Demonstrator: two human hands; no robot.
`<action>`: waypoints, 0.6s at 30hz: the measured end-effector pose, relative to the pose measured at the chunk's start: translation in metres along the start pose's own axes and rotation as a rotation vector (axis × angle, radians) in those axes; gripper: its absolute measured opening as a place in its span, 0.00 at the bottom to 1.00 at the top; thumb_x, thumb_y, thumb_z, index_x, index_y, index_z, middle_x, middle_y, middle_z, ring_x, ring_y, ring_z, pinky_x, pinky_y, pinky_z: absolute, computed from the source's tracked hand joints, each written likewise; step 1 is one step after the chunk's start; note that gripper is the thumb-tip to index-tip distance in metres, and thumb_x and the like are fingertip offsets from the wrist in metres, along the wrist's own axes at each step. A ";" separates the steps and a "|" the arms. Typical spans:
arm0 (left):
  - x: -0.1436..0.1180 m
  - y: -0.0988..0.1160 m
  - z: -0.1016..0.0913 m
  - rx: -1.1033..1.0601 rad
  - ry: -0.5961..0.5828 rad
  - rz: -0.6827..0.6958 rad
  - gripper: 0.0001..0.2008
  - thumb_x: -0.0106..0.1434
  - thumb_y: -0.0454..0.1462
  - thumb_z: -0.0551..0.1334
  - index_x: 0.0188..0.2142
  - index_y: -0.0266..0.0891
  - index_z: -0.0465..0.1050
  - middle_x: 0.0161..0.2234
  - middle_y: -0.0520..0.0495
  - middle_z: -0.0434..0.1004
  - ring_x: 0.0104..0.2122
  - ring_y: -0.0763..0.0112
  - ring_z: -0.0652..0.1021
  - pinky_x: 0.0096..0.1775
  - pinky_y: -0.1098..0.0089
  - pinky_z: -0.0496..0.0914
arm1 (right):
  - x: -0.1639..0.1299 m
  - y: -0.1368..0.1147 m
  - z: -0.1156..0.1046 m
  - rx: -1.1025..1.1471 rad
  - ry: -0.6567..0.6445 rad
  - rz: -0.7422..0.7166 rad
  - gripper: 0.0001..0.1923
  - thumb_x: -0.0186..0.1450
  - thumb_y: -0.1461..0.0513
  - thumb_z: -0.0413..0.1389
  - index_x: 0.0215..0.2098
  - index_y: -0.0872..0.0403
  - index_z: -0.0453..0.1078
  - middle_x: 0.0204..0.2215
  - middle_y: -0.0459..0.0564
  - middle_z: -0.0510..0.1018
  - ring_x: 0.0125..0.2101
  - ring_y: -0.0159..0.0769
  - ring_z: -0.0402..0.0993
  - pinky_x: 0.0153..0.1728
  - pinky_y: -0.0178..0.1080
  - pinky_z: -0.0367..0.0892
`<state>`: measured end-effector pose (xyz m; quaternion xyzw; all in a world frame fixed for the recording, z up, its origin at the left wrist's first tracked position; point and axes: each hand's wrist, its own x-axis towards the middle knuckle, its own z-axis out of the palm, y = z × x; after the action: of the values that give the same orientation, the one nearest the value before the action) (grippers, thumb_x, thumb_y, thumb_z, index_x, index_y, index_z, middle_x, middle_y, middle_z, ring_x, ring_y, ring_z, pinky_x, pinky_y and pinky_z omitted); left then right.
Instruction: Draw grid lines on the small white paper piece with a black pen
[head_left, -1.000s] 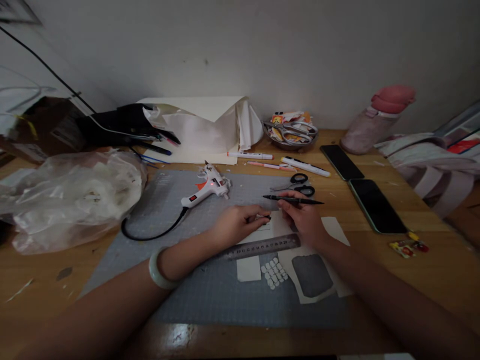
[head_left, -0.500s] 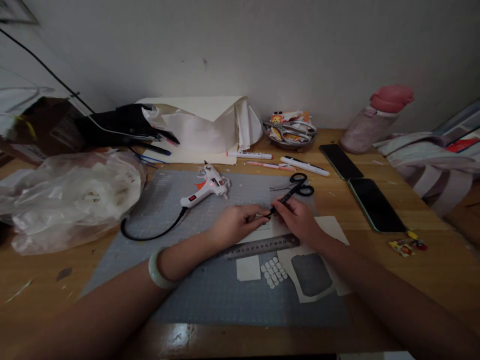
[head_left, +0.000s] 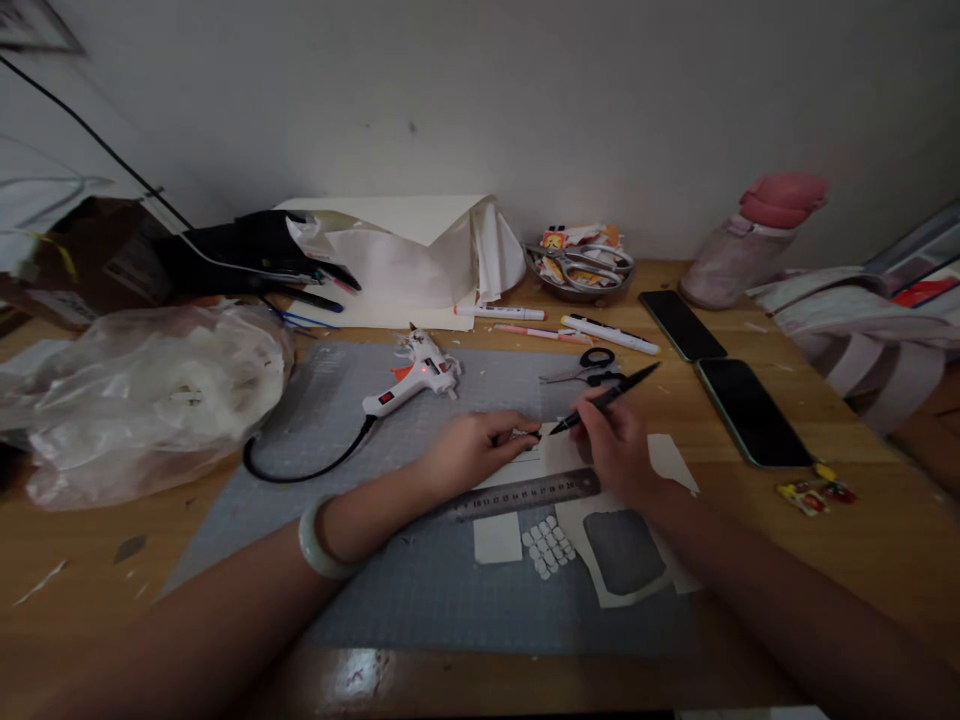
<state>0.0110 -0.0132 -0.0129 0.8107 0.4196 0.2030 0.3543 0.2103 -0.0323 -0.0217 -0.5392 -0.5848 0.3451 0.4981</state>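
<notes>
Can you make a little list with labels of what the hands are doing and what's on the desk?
Left hand: presses a small white piece onto the grey cutting mat
Right hand: holds a black pen, tip by the left fingertips
Ruler: flat, just below both hands
Glue gun: lying on the mat, corded
Scissors: behind the pen
Two phones: right side, screens dark

Slim black pen (head_left: 606, 398) tilted, tip down on white paper strip (head_left: 525, 462).

Black pen (head_left: 606, 397) in right hand (head_left: 619, 445), left hand (head_left: 480, 448) on white paper (head_left: 525, 466).
</notes>
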 end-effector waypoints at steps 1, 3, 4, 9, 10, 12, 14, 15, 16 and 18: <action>0.000 0.000 0.000 -0.006 -0.001 0.000 0.13 0.66 0.41 0.59 0.46 0.44 0.78 0.31 0.52 0.82 0.26 0.74 0.74 0.30 0.75 0.66 | -0.003 -0.001 -0.002 -0.008 0.011 -0.074 0.11 0.62 0.55 0.51 0.26 0.51 0.66 0.19 0.44 0.70 0.20 0.33 0.68 0.24 0.35 0.64; 0.000 0.000 0.000 -0.029 -0.002 0.007 0.13 0.66 0.41 0.58 0.45 0.44 0.78 0.33 0.51 0.82 0.28 0.73 0.75 0.32 0.75 0.67 | -0.009 -0.006 -0.006 -0.077 -0.092 -0.248 0.07 0.61 0.57 0.53 0.27 0.50 0.69 0.23 0.46 0.74 0.24 0.35 0.71 0.29 0.38 0.68; 0.000 0.000 0.000 -0.040 0.001 0.009 0.13 0.66 0.41 0.58 0.45 0.44 0.78 0.34 0.50 0.83 0.29 0.72 0.76 0.33 0.74 0.67 | -0.012 -0.008 -0.008 -0.106 -0.170 -0.320 0.06 0.60 0.58 0.54 0.27 0.50 0.69 0.23 0.47 0.75 0.25 0.36 0.72 0.31 0.38 0.68; 0.000 0.000 -0.001 -0.068 0.002 0.011 0.13 0.66 0.41 0.57 0.44 0.44 0.78 0.33 0.51 0.82 0.29 0.72 0.75 0.33 0.74 0.66 | -0.022 -0.012 -0.002 -0.086 -0.236 -0.317 0.06 0.62 0.58 0.53 0.30 0.50 0.69 0.24 0.48 0.76 0.25 0.36 0.73 0.28 0.38 0.68; 0.000 0.000 -0.001 -0.071 0.003 0.014 0.12 0.66 0.41 0.58 0.44 0.44 0.78 0.32 0.52 0.81 0.28 0.73 0.74 0.32 0.74 0.66 | -0.021 -0.010 0.001 -0.059 -0.162 -0.247 0.08 0.63 0.56 0.52 0.30 0.50 0.68 0.23 0.47 0.75 0.24 0.35 0.72 0.27 0.38 0.67; -0.001 0.001 -0.002 -0.076 0.014 0.014 0.12 0.65 0.41 0.58 0.43 0.44 0.78 0.28 0.54 0.78 0.25 0.75 0.72 0.29 0.76 0.64 | -0.014 -0.005 0.005 0.029 -0.046 -0.069 0.13 0.65 0.51 0.51 0.31 0.51 0.66 0.19 0.44 0.71 0.20 0.33 0.69 0.22 0.36 0.65; -0.001 0.002 -0.003 -0.091 0.048 -0.017 0.11 0.64 0.40 0.59 0.42 0.42 0.78 0.21 0.56 0.71 0.22 0.76 0.67 0.26 0.76 0.61 | -0.005 -0.002 0.009 0.113 0.017 0.095 0.17 0.63 0.46 0.52 0.31 0.51 0.64 0.15 0.41 0.68 0.16 0.30 0.65 0.19 0.33 0.62; -0.001 0.003 -0.004 -0.109 0.081 -0.043 0.11 0.63 0.40 0.59 0.41 0.41 0.78 0.19 0.57 0.66 0.20 0.76 0.65 0.25 0.76 0.59 | -0.001 -0.002 0.010 0.140 0.025 0.161 0.19 0.61 0.44 0.53 0.31 0.51 0.63 0.15 0.40 0.67 0.16 0.30 0.65 0.17 0.33 0.61; -0.001 0.003 -0.006 -0.135 0.123 -0.069 0.11 0.63 0.41 0.59 0.41 0.40 0.78 0.17 0.58 0.62 0.19 0.76 0.63 0.24 0.76 0.58 | 0.002 -0.002 0.011 0.161 0.029 0.207 0.20 0.59 0.43 0.54 0.31 0.51 0.63 0.14 0.39 0.67 0.15 0.29 0.64 0.17 0.32 0.61; -0.001 0.004 -0.007 -0.197 0.224 -0.110 0.12 0.62 0.41 0.59 0.40 0.38 0.77 0.16 0.59 0.57 0.19 0.76 0.61 0.23 0.76 0.57 | 0.006 -0.003 0.012 0.178 0.002 0.247 0.21 0.57 0.43 0.56 0.31 0.51 0.62 0.15 0.39 0.67 0.15 0.29 0.65 0.17 0.32 0.61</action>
<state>0.0078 -0.0130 -0.0047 0.7201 0.4785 0.3125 0.3935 0.1986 -0.0259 -0.0205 -0.5612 -0.4807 0.4536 0.4983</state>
